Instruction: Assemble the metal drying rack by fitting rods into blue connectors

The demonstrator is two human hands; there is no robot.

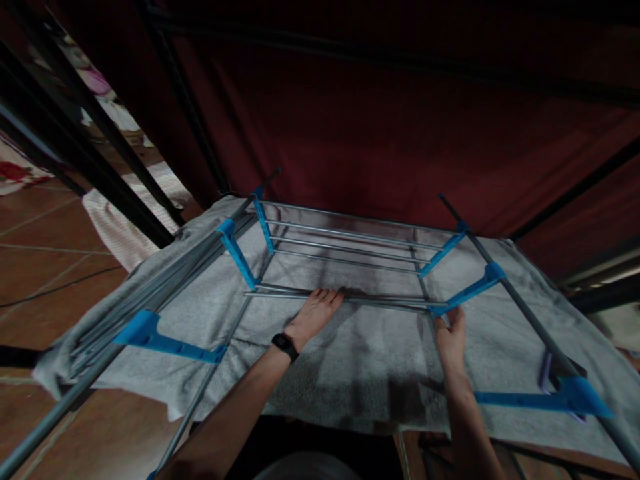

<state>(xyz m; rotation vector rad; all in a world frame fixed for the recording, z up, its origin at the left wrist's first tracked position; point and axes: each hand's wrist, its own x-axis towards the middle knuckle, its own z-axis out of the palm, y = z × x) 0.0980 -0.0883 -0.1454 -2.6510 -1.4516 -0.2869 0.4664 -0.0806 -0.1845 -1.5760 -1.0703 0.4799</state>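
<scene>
We have the rack (530, 315) lying on a grey blanket (370, 363), before a dark red curtain (350, 147). Our left hand (314, 312) is palm down, fingers together and laid over the loose-looking rods (380, 301) at the middle tier; we cannot tell whether they curl around them. Our right hand (451, 330) is half open, thumb and fingers parted at the lower end of a blue bracket (464, 293); we cannot tell how firmly it grips. We cannot read the screen of the black watch (285, 344) on our left wrist
</scene>
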